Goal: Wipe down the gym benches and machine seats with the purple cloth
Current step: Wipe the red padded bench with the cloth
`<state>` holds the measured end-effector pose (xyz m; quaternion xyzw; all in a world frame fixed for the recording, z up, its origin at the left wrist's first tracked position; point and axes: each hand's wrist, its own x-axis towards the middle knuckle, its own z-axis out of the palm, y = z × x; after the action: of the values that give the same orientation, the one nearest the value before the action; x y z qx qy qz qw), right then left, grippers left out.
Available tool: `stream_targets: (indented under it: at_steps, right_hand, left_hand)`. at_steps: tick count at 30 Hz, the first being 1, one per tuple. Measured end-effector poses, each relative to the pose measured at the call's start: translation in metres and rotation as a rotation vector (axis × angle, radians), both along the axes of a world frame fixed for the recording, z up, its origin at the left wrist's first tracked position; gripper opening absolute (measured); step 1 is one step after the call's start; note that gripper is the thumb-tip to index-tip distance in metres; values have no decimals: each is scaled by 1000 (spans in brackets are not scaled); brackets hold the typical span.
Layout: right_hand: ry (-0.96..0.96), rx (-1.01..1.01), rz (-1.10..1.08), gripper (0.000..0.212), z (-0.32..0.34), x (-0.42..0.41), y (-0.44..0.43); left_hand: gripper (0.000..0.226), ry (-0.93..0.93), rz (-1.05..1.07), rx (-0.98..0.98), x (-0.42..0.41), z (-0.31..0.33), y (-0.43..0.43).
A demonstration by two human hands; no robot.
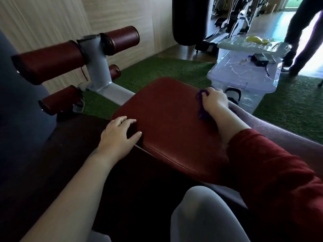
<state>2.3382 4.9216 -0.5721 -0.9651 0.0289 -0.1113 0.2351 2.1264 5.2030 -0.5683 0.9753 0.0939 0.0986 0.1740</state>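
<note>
The right hand (214,100) was curled over the purple cloth (202,113) and pressed it down on the red seat pad (166,123). The cloth sat at the far right edge of the pad. Most of the pad lay to the left of that hand and nearer to the person, so the next wipe would likely need to go that way. The pad looked longer from near to far. The left hand (117,137) rested on the near left edge with its fingers spread and held nothing. Red foam rollers (50,65) stuck out at the far left. Green turf (157,69) covered the floor. A clear plastic box (244,79) stood just beside the pad on the right.
</note>
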Motion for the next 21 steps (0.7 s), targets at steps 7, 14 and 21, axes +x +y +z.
stream_targets:
  at_steps: [7,14,21]
  right_hand:
    - [-157,-11,890,33,-3,-102,126]
    - [-115,-4,973,34,5,-78,157]
    - [-134,-18,911,34,14,0,187]
  left_hand:
    - [51,32,112,-127,-8,7,35]
    - [53,24,144,-182,-5,2,51]
    - [54,-71,105,-200,16,-5,48]
